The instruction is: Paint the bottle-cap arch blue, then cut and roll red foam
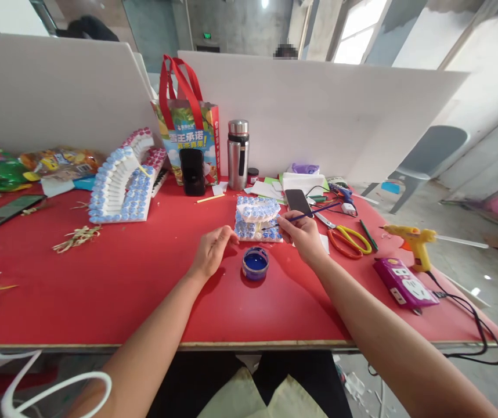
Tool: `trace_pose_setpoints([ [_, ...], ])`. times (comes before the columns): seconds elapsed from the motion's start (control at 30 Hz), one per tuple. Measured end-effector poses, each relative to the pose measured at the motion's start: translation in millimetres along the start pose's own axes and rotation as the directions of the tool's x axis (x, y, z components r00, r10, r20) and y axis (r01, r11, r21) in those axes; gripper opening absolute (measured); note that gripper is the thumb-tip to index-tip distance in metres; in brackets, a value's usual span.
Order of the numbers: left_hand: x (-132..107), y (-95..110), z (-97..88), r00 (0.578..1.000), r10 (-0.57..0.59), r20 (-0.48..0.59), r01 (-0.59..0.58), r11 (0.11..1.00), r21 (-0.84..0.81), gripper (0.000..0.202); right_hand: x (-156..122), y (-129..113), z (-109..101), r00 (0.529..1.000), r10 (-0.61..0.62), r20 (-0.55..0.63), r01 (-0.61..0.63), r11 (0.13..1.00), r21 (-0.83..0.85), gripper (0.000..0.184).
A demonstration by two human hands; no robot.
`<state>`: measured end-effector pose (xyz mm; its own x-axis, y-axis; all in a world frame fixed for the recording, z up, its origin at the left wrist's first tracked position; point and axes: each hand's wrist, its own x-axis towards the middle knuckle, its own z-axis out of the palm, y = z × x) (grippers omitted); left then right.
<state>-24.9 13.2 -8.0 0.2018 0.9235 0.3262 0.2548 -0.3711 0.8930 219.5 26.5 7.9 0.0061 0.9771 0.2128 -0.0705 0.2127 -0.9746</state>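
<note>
A small model covered in blue and white flower-like pieces stands on the table. In my right hand is a thin dark paintbrush, pinched in the fingers, its tip at the model's lower front tier. My left hand rests on its side by the model's front left corner, fingers loosely bent and nothing visible in them. Whether its fingertips touch the model I cannot tell. Just in front of the model sits an uncapped round jar of blue paint.
Behind stand a steel flask, a phone and a gift bag. A larger blue-flowered model is at left. Scissors, a yellow glue gun and a purple power strip lie at right. A white cable hangs front left.
</note>
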Motion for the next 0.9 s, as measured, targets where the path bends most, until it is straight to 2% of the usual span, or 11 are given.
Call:
trace_pose_setpoints([
  [0.07,2,-7,0.8,0.994,-0.055,-0.092,0.050,0.997,-0.050,0.061,5,-11,3,0.999,0.021,0.026,-0.019,0.997,-0.078,0.032],
  [0.2,4,-16,2.4,0.991,-0.089,-0.097,0.082,0.994,-0.069,0.059,17,-27,6,0.994,0.074,0.078,-0.057,0.978,-0.202,0.031],
  [0.33,5,-20,1.2,0.987,-0.084,-0.137,0.078,0.996,-0.053,0.059,18,-22,7,0.991,0.108,0.077,-0.095,0.983,-0.155,0.030],
  [0.43,8,-23,-1.1,0.976,-0.116,-0.185,0.101,0.991,-0.084,0.059,10,-5,8,0.999,-0.010,-0.041,0.006,0.995,-0.097,0.030],
  [0.53,12,-23,-2.0,0.966,-0.135,-0.220,0.120,0.989,-0.083,0.057,-1,8,11,0.981,-0.149,-0.123,0.130,0.980,-0.153,0.031],
  [0.67,15,-19,0.5,0.956,-0.155,-0.248,0.139,0.987,-0.082,0.055,-10,14,17,0.968,-0.239,-0.074,0.209,0.935,-0.286,0.032],
  [0.9,9,-12,2.6,0.944,-0.142,-0.299,0.132,0.990,-0.056,0.051,-11,18,21,0.960,-0.277,-0.033,0.252,0.912,-0.323,0.032],
])
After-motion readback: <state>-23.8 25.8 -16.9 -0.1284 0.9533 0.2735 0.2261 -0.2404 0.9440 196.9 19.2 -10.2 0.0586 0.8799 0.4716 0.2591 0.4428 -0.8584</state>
